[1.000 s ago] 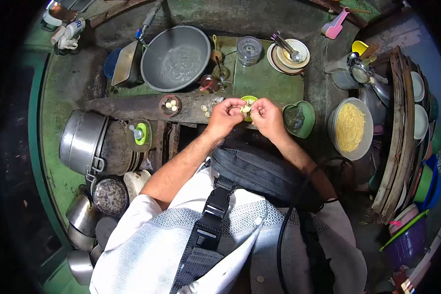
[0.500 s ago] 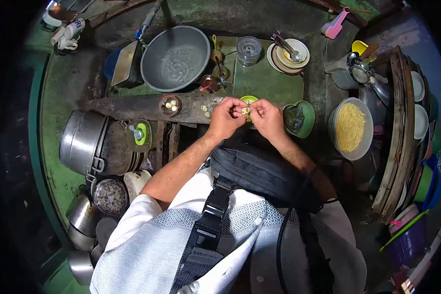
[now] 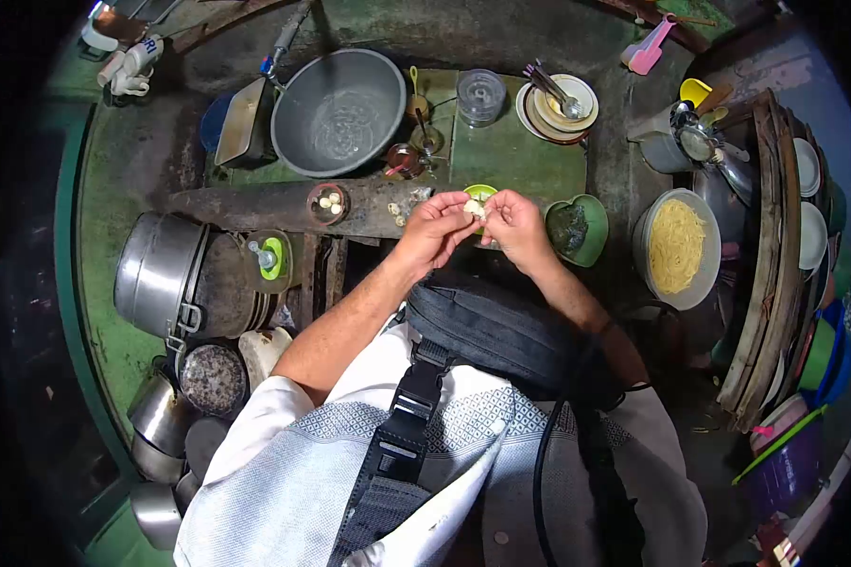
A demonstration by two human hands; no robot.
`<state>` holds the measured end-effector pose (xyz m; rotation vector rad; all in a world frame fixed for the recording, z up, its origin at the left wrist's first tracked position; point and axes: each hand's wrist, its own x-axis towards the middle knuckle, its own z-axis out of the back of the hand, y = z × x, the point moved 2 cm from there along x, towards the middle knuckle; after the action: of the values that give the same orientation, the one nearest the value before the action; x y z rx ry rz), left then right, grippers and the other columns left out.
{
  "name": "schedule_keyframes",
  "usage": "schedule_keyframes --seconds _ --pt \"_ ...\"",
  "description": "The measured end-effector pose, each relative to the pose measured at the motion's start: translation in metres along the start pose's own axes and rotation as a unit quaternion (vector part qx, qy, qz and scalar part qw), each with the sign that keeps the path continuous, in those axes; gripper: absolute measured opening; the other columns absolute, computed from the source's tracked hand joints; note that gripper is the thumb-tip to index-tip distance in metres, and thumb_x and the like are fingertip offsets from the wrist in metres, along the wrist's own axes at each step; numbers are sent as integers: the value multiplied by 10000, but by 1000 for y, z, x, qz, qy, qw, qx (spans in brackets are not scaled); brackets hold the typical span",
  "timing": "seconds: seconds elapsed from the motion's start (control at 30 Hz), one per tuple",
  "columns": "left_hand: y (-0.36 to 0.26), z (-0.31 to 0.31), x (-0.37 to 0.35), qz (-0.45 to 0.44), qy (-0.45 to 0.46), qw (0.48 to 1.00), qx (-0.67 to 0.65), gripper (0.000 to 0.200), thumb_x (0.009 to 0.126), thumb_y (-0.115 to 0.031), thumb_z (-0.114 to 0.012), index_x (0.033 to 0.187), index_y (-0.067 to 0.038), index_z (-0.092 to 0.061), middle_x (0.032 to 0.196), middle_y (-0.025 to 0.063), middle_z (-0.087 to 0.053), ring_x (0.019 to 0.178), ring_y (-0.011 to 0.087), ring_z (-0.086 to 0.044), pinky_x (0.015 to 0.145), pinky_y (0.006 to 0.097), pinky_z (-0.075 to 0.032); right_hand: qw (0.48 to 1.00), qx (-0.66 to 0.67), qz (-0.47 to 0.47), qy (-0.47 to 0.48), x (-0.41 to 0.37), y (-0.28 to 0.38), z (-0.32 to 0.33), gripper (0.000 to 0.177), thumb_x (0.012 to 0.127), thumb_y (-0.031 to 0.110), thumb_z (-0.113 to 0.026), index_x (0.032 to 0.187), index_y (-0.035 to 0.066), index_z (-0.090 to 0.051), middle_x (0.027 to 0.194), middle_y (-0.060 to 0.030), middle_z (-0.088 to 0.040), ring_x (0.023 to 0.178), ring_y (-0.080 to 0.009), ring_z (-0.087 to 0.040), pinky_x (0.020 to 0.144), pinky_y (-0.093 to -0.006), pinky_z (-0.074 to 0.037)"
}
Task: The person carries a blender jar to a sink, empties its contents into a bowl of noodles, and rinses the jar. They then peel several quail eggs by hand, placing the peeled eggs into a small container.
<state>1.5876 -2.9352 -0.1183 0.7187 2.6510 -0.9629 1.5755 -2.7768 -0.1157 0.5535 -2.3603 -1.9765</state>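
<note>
Between my hands is a small quail egg, with white showing where the speckled shell has come away. My left hand pinches it from the left. The fingertips of my right hand are closed at its right side, where pieces of shell show. Just beyond the fingers is a light green bowl, partly hidden by them. Left of my left hand, speckled quail eggs lie on the wooden plank. Farther left on this plank stands a small bowl with several pale eggs.
A large grey basin holds water at the back left. Stacked plates carry cutlery. Right of my hands sit a green bowl with dark contents and a colander of noodles. Metal pots stand at the left.
The egg between my fingers shows more white and less speckled shell than before. My left hand has turned slightly, and my right fingertips have shifted along the egg.
</note>
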Motion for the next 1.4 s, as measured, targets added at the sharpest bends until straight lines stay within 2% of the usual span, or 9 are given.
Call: schedule_keyframes --seconds 0.3,0.73,0.87,0.93,1.07,1.2,1.27,1.37,1.4 --pt "-5 -4 -2 23 -6 999 -43 291 924 -40 -518 1212 -23 -477 1039 135 -596 892 183 -639 814 300 -566 999 52 3 -13 3 -6 4 61 902 46 -534 891 -14 -532 748 -37 -578 558 -78 -536 501 -222 -460" --pt "0 -3 -1 13 -46 999 -11 216 949 -113 -511 1150 -36 -503 1003 92 -622 828 136 -640 723 283 -572 991 89 -25 -100 3 0 7 99 895 38 -519 940 -34 -569 786 -57 -596 600 -97 -564 525 -231 -501" --pt "5 3 5 -12 -67 994 89 230 926 -129 -567 1126 -27 -516 952 54 -639 791 98 -626 666 237 -552 997 -10 23 -76 2 -3 3 141 882 63 -568 974 -38 -602 818 -85 -644 667 -116 -622 563 -236 -515" --pt "5 4 6 -21 -47 984 172 236 938 -127 -543 1148 -23 -519 994 66 -632 838 115 -629 722 268 -556 980 -160 60 -97 2 -6 4 126 855 79 -611 914 -31 -624 783 -92 -664 671 -119 -641 590 -262 -524" --pt "7 4 6 -42 -48 979 195 240 936 -129 -550 1143 -12 -526 991 65 -638 827 110 -627 719 259 -551 952 -226 168 -121 -1 3 1 117 824 66 -631 893 -28 -631 762 -135 -663 657 -183 -667 593 -305 -530" --pt "3 0 4 -45 -41 976 209 239 941 -135 -542 1142 -6 -534 984 63 -637 830 107 -625 714 253 -548 944 -258 162 -127 -1 8 2 89 811 50 -632 858 -23 -614 746 -159 -646 641 -223 -665 582 -318 -526" --pt "0 -6 3 -31 -58 977 205 241 928 -135 -565 1126 -1 -537 949 47 -641 807 98 -618 699 237 -538 941 -272 155 -130 0 6 4 93 825 63 -627 843 -24 -601 736 -133 -647 630 -182 -653 560 -309 -517" --pt "0 -4 2 1 -3 993 115 213 966 -137 -481 1141 -24 -523 1017 70 -625 835 121 -626 715 267 -546 996 -63 20 -64 2 1 5 93 877 67 -577 891 -24 -590 740 -44 -625 600 -67 -560 518 -226 -467" --pt "-1 -2 2 0 -3 993 115 213 966 -137 -481 1141 -24 -523 1017 70 -625 835 121 -626 715 267 -546 996 -63 20 -64 1 3 5 93 877 67 -577 891 -24 -590 740 -44 -625 600 -67 -560 518 -226 -467"
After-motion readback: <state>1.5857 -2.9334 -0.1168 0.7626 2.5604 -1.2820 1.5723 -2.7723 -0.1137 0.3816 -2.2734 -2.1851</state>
